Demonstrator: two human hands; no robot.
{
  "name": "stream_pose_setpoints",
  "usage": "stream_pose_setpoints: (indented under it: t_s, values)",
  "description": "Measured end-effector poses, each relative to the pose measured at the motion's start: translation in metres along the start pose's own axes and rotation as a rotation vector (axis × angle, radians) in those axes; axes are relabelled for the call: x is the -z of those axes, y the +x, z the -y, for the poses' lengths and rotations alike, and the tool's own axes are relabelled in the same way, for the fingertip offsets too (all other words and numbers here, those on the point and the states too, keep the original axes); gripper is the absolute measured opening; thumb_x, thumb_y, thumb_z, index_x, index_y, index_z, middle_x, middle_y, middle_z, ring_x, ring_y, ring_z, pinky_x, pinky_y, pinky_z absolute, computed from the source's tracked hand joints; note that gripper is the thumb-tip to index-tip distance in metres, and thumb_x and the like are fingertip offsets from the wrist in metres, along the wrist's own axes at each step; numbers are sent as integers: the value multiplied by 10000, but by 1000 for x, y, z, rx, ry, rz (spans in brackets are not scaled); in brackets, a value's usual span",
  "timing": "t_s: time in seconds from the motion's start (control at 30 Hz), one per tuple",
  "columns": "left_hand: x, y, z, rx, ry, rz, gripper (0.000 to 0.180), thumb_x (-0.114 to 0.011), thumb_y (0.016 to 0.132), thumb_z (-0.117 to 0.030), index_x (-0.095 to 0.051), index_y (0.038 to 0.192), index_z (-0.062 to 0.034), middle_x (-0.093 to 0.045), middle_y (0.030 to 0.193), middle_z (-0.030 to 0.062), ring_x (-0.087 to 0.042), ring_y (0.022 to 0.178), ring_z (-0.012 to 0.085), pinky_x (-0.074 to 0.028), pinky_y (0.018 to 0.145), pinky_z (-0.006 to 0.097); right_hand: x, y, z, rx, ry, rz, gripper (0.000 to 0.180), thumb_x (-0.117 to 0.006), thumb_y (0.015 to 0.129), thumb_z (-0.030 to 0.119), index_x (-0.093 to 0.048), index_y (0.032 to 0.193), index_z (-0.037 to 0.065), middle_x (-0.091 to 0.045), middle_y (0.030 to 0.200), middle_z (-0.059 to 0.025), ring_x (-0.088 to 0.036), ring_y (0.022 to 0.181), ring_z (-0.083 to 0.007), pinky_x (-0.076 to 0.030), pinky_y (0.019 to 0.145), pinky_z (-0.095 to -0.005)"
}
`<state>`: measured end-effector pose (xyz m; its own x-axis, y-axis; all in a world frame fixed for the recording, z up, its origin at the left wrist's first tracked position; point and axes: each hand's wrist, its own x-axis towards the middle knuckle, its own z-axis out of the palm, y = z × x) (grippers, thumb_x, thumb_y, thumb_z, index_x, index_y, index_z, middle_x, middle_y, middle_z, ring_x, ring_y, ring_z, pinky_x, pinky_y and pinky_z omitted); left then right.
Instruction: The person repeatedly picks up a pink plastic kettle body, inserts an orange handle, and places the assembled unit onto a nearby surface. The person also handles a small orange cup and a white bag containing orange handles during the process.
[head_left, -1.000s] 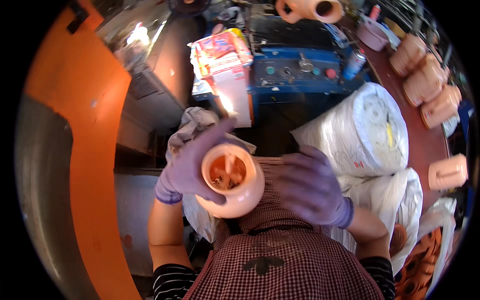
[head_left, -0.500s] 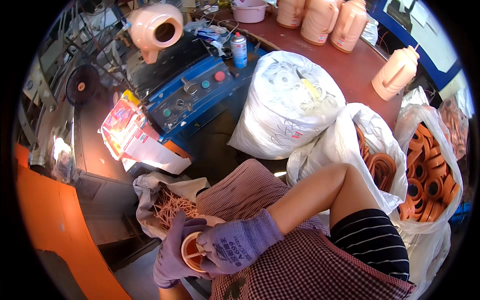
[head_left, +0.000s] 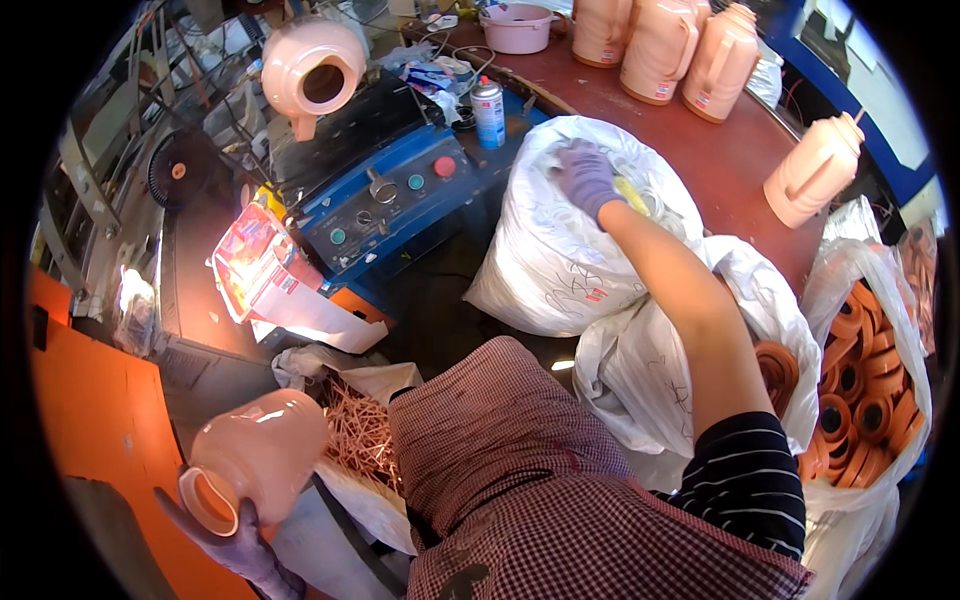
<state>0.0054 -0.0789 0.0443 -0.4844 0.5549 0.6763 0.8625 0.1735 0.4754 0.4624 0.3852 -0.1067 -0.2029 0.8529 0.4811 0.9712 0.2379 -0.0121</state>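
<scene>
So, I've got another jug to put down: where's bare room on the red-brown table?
The red-brown table looks bare between the white sack, the lone pink jug and the jug cluster. It's crowded toward the spray can, where crumpled plastic and a pink tub sit close.

A control panel (head_left: 397, 206) and sack of parts (head_left: 530, 290) show a workshop.

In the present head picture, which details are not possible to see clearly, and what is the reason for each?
1) Head view: whether the right hand grips anything; its fingertips are indistinct among pale rings in the white sack.
2) Head view: part of the left hand, behind the neck of the peach jug it holds.
3) Head view: the top of the back row's leftmost jug, cut off by the upper edge.
</scene>
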Motion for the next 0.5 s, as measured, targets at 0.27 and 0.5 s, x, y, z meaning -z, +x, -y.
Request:
stream_pose_setpoints:
  t_s: [0.27, 0.5]
  values:
    - [-38, -20, -63, -20, -80, 68, 1147, -846, 635, -354, -249, 1556, -19, -490, 1428, 193, -510, 1284, 338, -399, 1086, 458, -26, 13, -70, -272, 169, 205, 265, -602, 906, 388, -761, 1086, 277, -628, 1210, -133, -602, 1142, -319, -490, 965, -420]
    - [-152, -50, -96, -25, -635, 524, 936, -920, 590, -179, -432, 1362, 23, -622, 1197, 134, -620, 1086, 252, -491, 967, 371, 64, -31, 83, 220, 978, 252, 203, -669, 880, 178, -763, 1059, 153, -663, 928, -115, -658, 888, -302, -522, 849, -387]
